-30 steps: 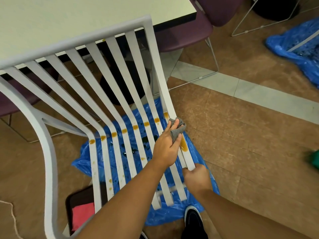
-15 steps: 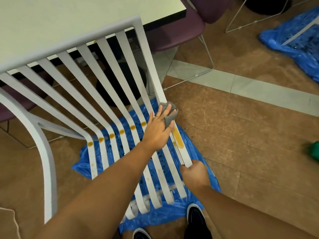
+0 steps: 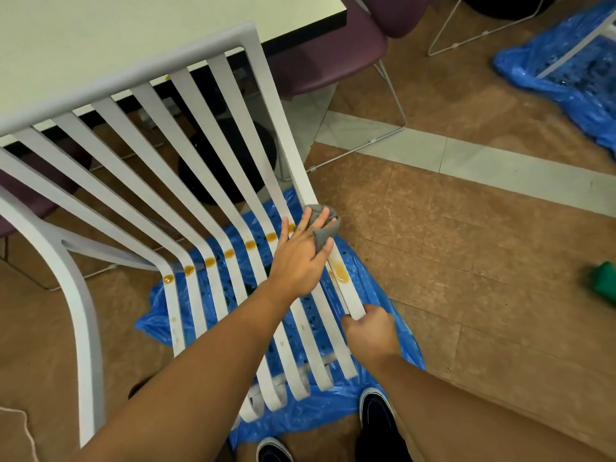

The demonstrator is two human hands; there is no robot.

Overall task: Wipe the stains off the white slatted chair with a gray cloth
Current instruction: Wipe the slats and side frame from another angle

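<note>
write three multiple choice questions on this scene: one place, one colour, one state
1. Where is the gray cloth? A) on the table B) against the rightmost slat of the chair C) on the floor
2. What colour is the sheet under the chair? A) red B) blue C) yellow
3. What is the right hand doing? A) hanging free B) holding a bottle C) gripping the slat's front end
Answers: B, the left hand holds it there; B, blue plastic shows between the slats; C, its fingers curl round the slat.

free: floor [image 3: 466,261] right of chair [image 3: 284,128] | blocked: table [image 3: 133,28] behind
</note>
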